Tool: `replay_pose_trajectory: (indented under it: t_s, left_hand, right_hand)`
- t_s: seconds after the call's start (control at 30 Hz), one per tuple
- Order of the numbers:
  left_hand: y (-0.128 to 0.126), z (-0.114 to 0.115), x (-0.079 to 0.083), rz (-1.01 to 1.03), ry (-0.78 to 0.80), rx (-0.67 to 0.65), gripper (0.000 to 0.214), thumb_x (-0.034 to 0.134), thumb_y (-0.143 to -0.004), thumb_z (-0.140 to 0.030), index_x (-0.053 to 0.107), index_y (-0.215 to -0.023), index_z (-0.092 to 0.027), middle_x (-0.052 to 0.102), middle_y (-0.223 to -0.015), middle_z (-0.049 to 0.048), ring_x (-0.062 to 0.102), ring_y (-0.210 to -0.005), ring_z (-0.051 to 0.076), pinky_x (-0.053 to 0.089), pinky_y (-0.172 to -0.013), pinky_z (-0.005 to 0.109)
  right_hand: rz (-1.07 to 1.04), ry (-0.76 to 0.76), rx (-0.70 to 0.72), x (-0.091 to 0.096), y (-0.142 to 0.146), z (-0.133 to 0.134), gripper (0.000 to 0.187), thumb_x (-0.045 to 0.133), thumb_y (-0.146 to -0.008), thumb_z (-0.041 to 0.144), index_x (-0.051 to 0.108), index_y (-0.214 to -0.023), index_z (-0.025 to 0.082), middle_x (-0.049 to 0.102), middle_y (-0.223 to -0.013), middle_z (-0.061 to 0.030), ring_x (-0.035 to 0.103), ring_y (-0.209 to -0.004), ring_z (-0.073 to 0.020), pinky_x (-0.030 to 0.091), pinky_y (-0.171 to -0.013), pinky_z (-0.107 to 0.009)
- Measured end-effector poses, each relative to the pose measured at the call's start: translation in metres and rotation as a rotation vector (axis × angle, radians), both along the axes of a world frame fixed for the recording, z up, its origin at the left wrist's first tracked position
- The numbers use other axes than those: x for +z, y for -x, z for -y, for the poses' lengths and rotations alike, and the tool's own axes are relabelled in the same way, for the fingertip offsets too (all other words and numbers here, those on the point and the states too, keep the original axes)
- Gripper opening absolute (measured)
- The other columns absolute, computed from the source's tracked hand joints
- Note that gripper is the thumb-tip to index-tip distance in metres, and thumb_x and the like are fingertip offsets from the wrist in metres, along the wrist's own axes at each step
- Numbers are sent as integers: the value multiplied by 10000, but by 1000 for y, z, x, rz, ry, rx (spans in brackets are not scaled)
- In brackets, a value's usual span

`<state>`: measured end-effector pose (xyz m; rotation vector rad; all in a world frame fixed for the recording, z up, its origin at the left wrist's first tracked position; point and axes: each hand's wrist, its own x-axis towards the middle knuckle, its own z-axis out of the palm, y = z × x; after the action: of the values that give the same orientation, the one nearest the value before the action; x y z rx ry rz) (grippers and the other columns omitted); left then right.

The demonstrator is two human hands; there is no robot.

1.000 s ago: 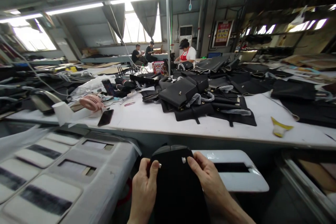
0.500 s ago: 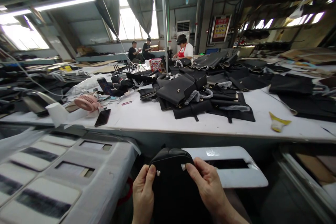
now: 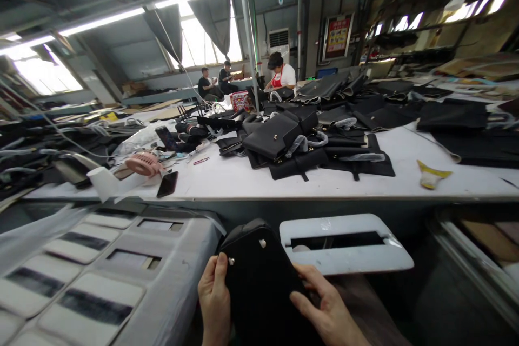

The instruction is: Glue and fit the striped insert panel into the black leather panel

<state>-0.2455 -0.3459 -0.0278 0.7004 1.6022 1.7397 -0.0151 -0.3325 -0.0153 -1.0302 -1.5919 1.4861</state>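
Between my two hands is a black bag piece [image 3: 263, 292], with two small whitish bits near its upper end. My left hand [image 3: 214, 294] grips its left edge, thumb on the near face beside one whitish bit. On the right edge, lower down, my right hand [image 3: 324, 303] pinches it with the thumb in front and fingers behind. The lower part of the piece runs out of the picture. Just behind it stands a pale plate with a long slot [image 3: 344, 267].
Black bags [image 3: 270, 140] lie heaped on a long white table [image 3: 203, 181]. On it are a pink fan [image 3: 144, 164], a phone [image 3: 167, 184], a kettle [image 3: 73, 167] and a yellow piece [image 3: 432, 174]. Slotted panels [image 3: 97, 308] cover a bench at left. A person in a red apron [image 3: 279, 78] sits beyond.
My right hand has slid down the right edge from the upper whitish bit. The bag piece has tilted and shifted slightly left, with my left hand keeping its hold.
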Motion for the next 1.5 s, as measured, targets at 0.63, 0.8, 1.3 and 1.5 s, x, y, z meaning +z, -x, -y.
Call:
replay_pose_trajectory:
  t_s: [0.63, 0.8, 1.3, 1.5]
  left_hand:
    - [-22, 23, -16, -405, 11, -78, 380, 576, -920, -405, 555, -1265, -248, 558, -1237, 65, 553, -1142, 220, 437, -1007, 364]
    - [-25, 29, -8, -495, 48, -39, 372, 605, -907, -401, 584, -1266, -307, 540, -1206, 21, 539, -1124, 187, 434, -998, 324]
    - [-20, 18, -10, -536, -10, -110, 441, 585, -922, -362, 491, -1351, -326, 517, -1230, 18, 502, -1170, 177, 390, -1042, 305]
    - [-8, 11, -2, -325, -34, -165, 305, 454, -973, -428, 558, -1196, -249, 587, -1031, 25, 563, -963, 177, 448, -870, 293]
  right_hand:
    - [143, 56, -88, -67, 9, 25, 625, 530, -889, 553, 434, -1417, 234, 473, -1459, -69, 409, -1370, -260, 344, -1167, -406]
    - [206, 34, -308, -35, 32, -1, 559, 519, -862, 621, 515, -1298, 271, 628, -1260, -53, 601, -1144, -265, 518, -984, -398]
    - [558, -912, -103, 28, 68, -85, 438, 564, -922, 254, 482, -1352, 240, 477, -1384, -76, 381, -1306, -270, 364, -1100, -463]
    - [349, -909, -166, 36, 75, -68, 116, 566, -884, 85, 554, -877, 201, 599, -912, -28, 524, -942, -216, 377, -858, -408]
